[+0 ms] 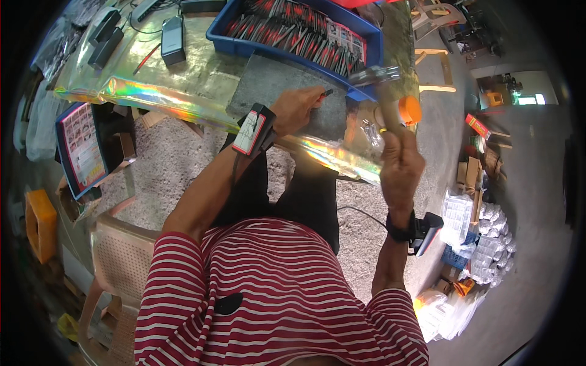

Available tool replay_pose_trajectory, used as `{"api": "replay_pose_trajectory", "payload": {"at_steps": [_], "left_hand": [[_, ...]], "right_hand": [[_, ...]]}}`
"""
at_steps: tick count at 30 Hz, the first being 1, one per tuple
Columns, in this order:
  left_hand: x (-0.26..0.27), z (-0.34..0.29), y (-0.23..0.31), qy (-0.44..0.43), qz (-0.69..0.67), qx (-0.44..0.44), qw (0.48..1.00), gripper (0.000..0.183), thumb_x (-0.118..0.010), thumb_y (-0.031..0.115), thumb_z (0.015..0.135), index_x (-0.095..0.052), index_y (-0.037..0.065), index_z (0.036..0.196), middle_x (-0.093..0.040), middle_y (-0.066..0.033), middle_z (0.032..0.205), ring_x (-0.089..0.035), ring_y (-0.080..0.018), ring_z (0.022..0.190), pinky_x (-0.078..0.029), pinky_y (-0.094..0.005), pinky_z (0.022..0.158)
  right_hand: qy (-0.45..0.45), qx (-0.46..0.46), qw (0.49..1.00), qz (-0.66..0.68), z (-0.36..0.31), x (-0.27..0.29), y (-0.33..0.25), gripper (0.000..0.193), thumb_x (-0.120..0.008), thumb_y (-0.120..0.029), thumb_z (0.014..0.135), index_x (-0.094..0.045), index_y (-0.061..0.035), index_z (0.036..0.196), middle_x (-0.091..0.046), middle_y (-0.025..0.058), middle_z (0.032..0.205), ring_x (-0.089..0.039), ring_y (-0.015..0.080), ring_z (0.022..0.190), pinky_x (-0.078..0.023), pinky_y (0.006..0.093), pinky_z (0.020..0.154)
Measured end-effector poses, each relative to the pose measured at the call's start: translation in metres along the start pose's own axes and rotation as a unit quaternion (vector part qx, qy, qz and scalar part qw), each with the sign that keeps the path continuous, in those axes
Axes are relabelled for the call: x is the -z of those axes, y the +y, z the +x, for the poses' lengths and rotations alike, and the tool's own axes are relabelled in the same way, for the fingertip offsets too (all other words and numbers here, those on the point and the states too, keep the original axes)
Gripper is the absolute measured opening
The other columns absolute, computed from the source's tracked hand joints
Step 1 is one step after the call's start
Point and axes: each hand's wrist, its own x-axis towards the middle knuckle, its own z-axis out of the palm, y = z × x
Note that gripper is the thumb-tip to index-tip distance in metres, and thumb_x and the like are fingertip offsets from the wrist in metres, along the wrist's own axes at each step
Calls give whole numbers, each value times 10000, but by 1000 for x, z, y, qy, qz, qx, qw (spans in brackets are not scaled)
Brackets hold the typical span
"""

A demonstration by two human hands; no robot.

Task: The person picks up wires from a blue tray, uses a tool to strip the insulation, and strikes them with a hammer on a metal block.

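Resting on the dark slab (274,82) atop the table (183,73), a small red-handled piece (322,94) is pinched by the left hand (296,108), whose grip is closed on it, fingertips close to where a blow would likely land. The right hand (400,165) is raised, forearm upright, its grip wrapped tight around the handle of a hammer (375,76) whose blurred head hangs above the blue tray (366,30). A mistimed swing could catch the fingers or glance off and knock the piece away.
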Motion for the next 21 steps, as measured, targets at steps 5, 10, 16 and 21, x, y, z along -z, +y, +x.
{"api": "replay_pose_trajectory", "payload": {"at_steps": [5,10,16,21], "left_hand": [[-7,-4,-5,17,13,-5,1000,194,-525,-63,731,-463,-27,911,-565,-168,756,-598,-275,728,-488,-311,571],[-7,-3,-3,-2,6,1,1000,191,-532,-64,726,-459,-37,900,-567,-170,767,-599,-275,713,-486,-324,561],[-5,-3,-2,9,32,-4,999,137,-532,-34,742,-449,-32,851,-537,-184,721,-569,-301,632,-423,-334,498],[-10,-4,-10,49,-36,18,998,65,-474,-14,791,-455,-28,852,-535,-134,665,-545,-239,558,-434,-309,504]], "right_hand": [[158,12,983,90,5,28,-26,229,-430,-189,876,-504,27,873,-461,-1,574,-406,60,481,-331,185,423],[-14,151,985,-77,-6,-10,4,97,-509,-117,804,-522,-33,851,-530,131,569,-510,263,462,-394,303,426],[32,0,999,-12,-8,-21,16,115,-531,-142,820,-529,-30,843,-501,70,545,-482,147,452,-350,278,413],[-29,-245,923,296,-28,-62,41,255,-484,-219,858,-503,-6,720,-443,0,511,-368,57,419,-283,206,370]]}}
